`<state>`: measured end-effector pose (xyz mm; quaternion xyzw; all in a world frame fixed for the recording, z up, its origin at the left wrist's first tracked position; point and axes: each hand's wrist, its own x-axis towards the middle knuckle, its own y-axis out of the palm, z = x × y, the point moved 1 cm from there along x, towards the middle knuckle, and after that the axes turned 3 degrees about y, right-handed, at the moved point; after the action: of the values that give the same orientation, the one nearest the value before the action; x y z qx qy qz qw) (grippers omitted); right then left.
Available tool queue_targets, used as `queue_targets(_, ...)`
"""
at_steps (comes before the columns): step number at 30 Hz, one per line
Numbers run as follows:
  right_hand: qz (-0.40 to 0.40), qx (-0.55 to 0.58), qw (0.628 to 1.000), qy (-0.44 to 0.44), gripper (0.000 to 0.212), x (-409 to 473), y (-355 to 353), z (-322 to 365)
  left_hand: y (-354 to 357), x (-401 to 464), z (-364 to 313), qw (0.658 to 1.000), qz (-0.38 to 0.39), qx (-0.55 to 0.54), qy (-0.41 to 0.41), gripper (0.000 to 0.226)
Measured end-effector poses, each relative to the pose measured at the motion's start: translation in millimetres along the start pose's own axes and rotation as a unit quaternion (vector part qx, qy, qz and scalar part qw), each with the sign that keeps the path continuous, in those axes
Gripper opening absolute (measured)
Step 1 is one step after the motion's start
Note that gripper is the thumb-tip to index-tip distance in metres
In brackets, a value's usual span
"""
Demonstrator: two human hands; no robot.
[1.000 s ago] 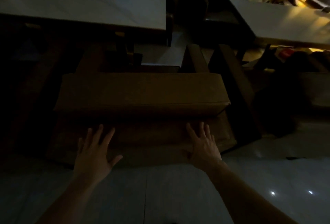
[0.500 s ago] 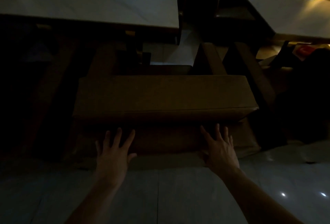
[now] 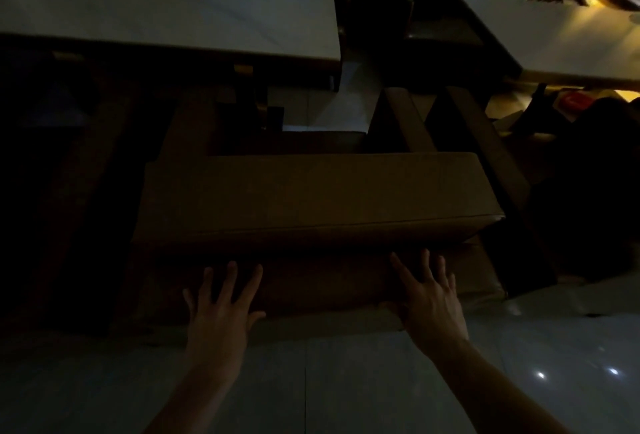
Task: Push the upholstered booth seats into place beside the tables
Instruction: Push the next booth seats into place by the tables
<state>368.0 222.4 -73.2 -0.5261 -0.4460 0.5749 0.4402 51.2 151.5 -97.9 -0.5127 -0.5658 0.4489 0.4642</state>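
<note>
— Beyond the fingertips, what room is there?

— Left of both hands it is too dark to tell. Ahead of the fingers, the brown booth seat (image 3: 311,198) lies crosswise on the pale tiled floor (image 3: 346,388), its cushion edge overhanging just above them. Farther ahead stands the left table (image 3: 166,8), with a strip of bare floor showing between seat and table; the right table (image 3: 568,39) is well off to the right.

— And the fingers?

— The left hand (image 3: 221,319) is spread flat, fingers straight, pressing the seat's near face. The right hand (image 3: 429,302) is likewise splayed against that face near the seat's right end, grasping nothing.

— Any writing?

— None readable in this dimness.
</note>
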Motion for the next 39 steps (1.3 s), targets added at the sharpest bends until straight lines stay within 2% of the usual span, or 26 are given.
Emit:
queue_targets(14, 0.011, 0.003, 1.0, 0.016, 0.085, 40.7, -2.9, 44.6, -5.0, 60.6, 50.3, 1.0, 0.004, -0.019, 0.004, 0.079)
queue_targets(29, 0.024, -0.028, 0.999, 0.017, 0.087, 43.3, -11.7, 45.2, -6.9, 64.9, 48.5, 0.999, 0.037, -0.01, 0.003, 0.08)
queue_targets(39, 0.065, -0.026, 0.997, 0.017, 0.089, 49.9, -19.4, 46.5, -4.0, 69.8, 49.3, 0.999, 0.041, 0.009, 0.019, 0.084)
